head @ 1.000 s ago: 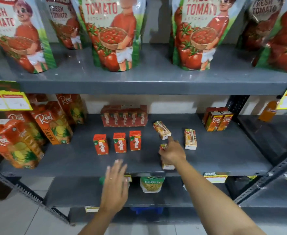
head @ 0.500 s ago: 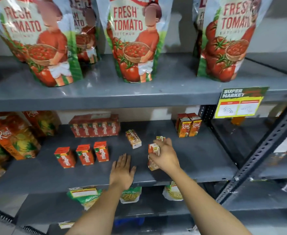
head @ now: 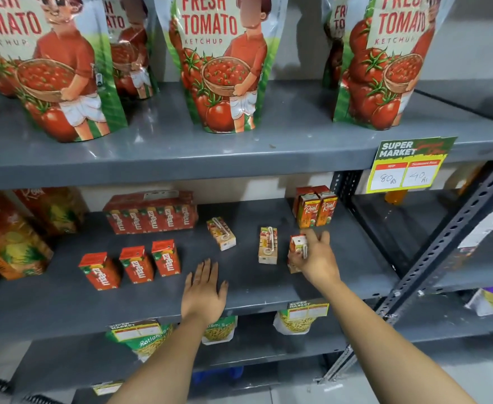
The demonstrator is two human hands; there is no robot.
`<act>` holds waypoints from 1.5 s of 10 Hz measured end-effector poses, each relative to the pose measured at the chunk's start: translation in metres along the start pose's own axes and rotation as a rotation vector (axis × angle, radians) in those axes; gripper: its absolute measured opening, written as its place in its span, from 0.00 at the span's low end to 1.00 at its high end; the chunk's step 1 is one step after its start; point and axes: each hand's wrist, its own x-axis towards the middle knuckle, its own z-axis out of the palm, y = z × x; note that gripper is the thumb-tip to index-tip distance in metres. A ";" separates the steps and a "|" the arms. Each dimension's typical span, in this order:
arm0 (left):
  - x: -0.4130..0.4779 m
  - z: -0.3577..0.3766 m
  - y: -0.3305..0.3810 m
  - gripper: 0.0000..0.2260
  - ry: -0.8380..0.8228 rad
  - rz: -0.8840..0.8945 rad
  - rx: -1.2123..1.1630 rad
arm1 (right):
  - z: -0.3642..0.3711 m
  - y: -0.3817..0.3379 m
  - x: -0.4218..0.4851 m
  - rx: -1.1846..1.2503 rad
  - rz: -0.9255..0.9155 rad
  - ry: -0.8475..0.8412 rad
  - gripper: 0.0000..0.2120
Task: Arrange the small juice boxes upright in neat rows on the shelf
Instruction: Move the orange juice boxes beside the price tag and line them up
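On the grey middle shelf [head: 268, 290], my right hand [head: 318, 258] grips a small juice box [head: 297, 249] and holds it upright, its base on or just above the shelf. Two more small boxes lie flat with straws up: one [head: 267, 245] just left of my right hand, another [head: 221, 234] further left and back. A pair of small Real boxes [head: 316, 209] stands upright at the back right. Three red Maaza boxes [head: 136, 265] stand in a row at the left. My left hand [head: 204, 290] rests flat and open on the shelf's front.
A wrapped Maaza multipack [head: 152, 214] sits at the back. Large Real cartons [head: 9, 243] fill the left end. Ketchup pouches [head: 219, 62] stand on the upper shelf. A yellow price tag [head: 408, 167] hangs at right, beside a slanted metal upright [head: 455, 237]. Snack bags [head: 143, 339] lie below.
My right hand has carried the small box to the right and back, towards the Real pair. The lying box that it hid now shows. My left hand stays flat on the shelf.
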 end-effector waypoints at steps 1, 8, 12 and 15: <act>0.000 -0.001 0.000 0.28 0.010 0.007 -0.010 | -0.008 0.001 0.004 -0.061 -0.033 -0.086 0.36; -0.002 0.000 -0.002 0.28 0.020 0.020 -0.026 | -0.036 0.009 0.021 -0.050 -0.072 -0.318 0.30; -0.001 0.002 -0.003 0.28 0.029 0.022 -0.039 | -0.014 -0.006 0.012 -0.043 0.106 -0.103 0.18; -0.001 0.003 -0.003 0.28 0.046 0.019 -0.035 | -0.011 -0.033 0.013 -0.124 0.139 0.034 0.43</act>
